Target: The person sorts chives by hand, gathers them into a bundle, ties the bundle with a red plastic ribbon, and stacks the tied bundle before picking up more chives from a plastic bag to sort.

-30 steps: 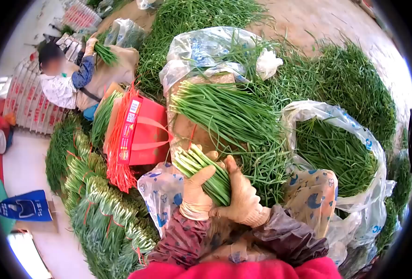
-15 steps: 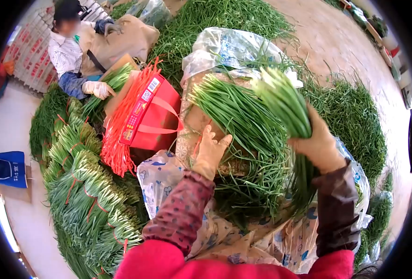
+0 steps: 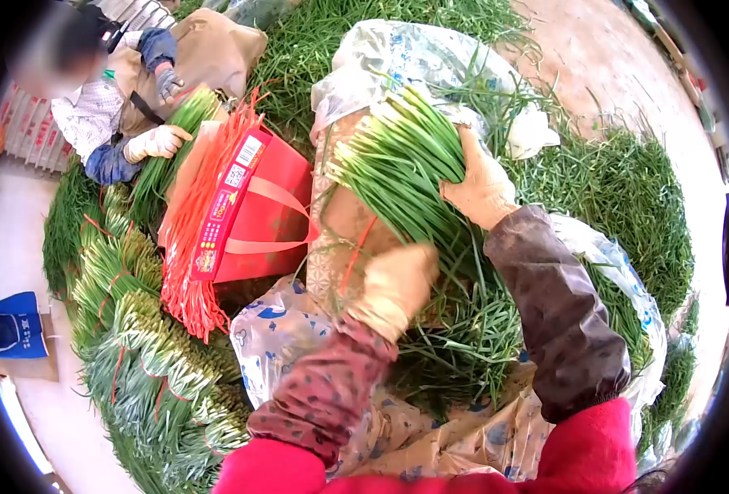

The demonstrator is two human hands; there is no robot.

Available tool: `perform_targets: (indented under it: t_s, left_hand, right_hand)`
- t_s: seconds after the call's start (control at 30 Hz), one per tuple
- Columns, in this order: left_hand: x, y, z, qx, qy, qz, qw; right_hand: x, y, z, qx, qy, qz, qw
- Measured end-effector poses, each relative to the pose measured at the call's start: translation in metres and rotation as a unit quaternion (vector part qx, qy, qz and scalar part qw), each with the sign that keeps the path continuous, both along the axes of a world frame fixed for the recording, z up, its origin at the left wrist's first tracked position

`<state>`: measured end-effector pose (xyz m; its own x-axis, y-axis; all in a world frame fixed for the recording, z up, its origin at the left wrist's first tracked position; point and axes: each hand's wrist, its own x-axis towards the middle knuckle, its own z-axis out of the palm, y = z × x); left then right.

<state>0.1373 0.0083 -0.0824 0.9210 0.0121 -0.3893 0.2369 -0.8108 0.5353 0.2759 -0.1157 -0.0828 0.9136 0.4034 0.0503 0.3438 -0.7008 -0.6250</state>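
Green chives (image 3: 406, 156) with pale cut ends lie on a patterned board (image 3: 323, 235). My gloved right hand (image 3: 481, 185) is closed around the right side of this bundle, pressing it against the board. My gloved left hand (image 3: 399, 288) is just below the bundle, over its leafy side, and its fingers are smeared by motion. A thin red tie (image 3: 358, 255) lies on the board, up and left of that hand. Loose chive leaves (image 3: 471, 337) hang over the near edge, below both hands.
Beside the board stands a red bag (image 3: 270, 210) topped with many red ties (image 3: 196, 263). Tied chive bunches (image 3: 150, 346) are stacked at left. Printed plastic sheeting (image 3: 278, 317) surrounds the board. Another person's gloved hand (image 3: 158, 142) holds chives. Heaped chives (image 3: 620, 198) cover the right floor.
My right hand has brought its raised bunch down and left onto the chives on the board. My left hand has moved slightly right and nearer me. The other person has leaned closer.
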Motion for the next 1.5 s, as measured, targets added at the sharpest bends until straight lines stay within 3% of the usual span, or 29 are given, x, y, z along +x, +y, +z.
perform_targets:
  t_s: [0.03, 0.1, 0.23, 0.37, 0.5, 0.53, 0.63, 0.7, 0.73, 0.83, 0.93, 1.03, 1.1, 1.17, 1.23, 1.3, 1.37, 1.43, 1.5]
  left_hand:
    - [0.015, 0.014, 0.004, 0.039, -0.058, 0.056, 0.996]
    - [0.047, 0.042, -0.012, -0.014, -0.162, 0.138, 0.977]
    - [0.107, 0.069, -0.035, 0.119, -0.132, 0.085, 0.98]
    - [0.132, 0.074, -0.048, 0.178, -0.075, 0.056, 0.979]
    - [0.135, 0.076, -0.046, 0.175, -0.065, 0.059, 0.981]
    - [0.134, 0.079, -0.05, 0.176, -0.062, 0.058, 0.981]
    - [0.129, 0.095, -0.067, 0.155, -0.153, 0.057, 0.974]
    - [0.129, 0.111, -0.075, -0.166, -0.098, 0.163, 0.968]
    - [0.125, 0.114, -0.063, -0.241, -0.085, 0.212, 0.943]
    - [0.131, 0.15, -0.076, -0.558, -0.173, 0.334, 0.74]
    - [0.133, 0.189, -0.055, -0.643, -0.218, 0.303, 0.669]
    - [0.127, 0.211, -0.021, -0.605, -0.234, 0.31, 0.695]
    - [0.109, 0.201, -0.003, -0.505, -0.195, 0.373, 0.753]
    - [0.078, 0.189, 0.006, -0.41, -0.093, 0.339, 0.842]
    - [0.052, 0.173, 0.019, -0.262, 0.1, 0.245, 0.928]
    - [0.023, 0.161, -0.019, -0.056, 0.145, 0.03, 0.987]
    - [-0.003, 0.128, -0.033, 0.04, 0.147, -0.15, 0.977]
    - [-0.019, 0.094, -0.026, 0.099, 0.124, -0.247, 0.956]
    - [-0.006, 0.069, -0.014, 0.107, 0.14, -0.217, 0.96]
  right_hand:
    - [0.0, 0.002, -0.008, 0.024, 0.023, -0.016, 0.999]
    - [0.0, 0.006, -0.024, 0.049, 0.049, -0.03, 0.997]
    - [0.001, 0.006, -0.04, 0.108, 0.035, -0.035, 0.993]
    - [0.003, 0.006, -0.044, 0.124, 0.068, -0.024, 0.99]
    - [0.004, 0.01, -0.066, 0.141, 0.047, -0.029, 0.989]
    - [0.006, 0.011, -0.067, 0.135, 0.1, -0.027, 0.985]
    - [0.004, 0.016, -0.066, 0.099, 0.121, -0.041, 0.987]
    - [0.008, 0.017, -0.074, 0.104, 0.125, -0.036, 0.986]
    - [0.009, 0.017, -0.075, 0.102, 0.133, -0.032, 0.985]
    - [0.009, 0.023, -0.075, 0.076, 0.143, -0.032, 0.986]
    - [0.0, 0.028, -0.065, 0.004, 0.127, -0.013, 0.992]
    - [0.001, 0.03, -0.058, -0.009, 0.139, -0.007, 0.99]
    - [0.001, 0.029, -0.05, -0.01, 0.146, -0.011, 0.989]
    - [0.004, 0.028, -0.05, -0.012, 0.128, 0.01, 0.992]
    - [0.004, 0.027, -0.028, -0.031, 0.109, 0.022, 0.993]
    - [0.002, 0.029, -0.003, -0.047, 0.081, 0.046, 0.995]
    - [0.001, 0.038, 0.002, -0.047, 0.063, 0.05, 0.996]
    - [-0.001, 0.052, 0.0, -0.106, 0.043, 0.05, 0.992]
    - [-0.005, 0.059, -0.039, -0.131, -0.068, 0.08, 0.986]
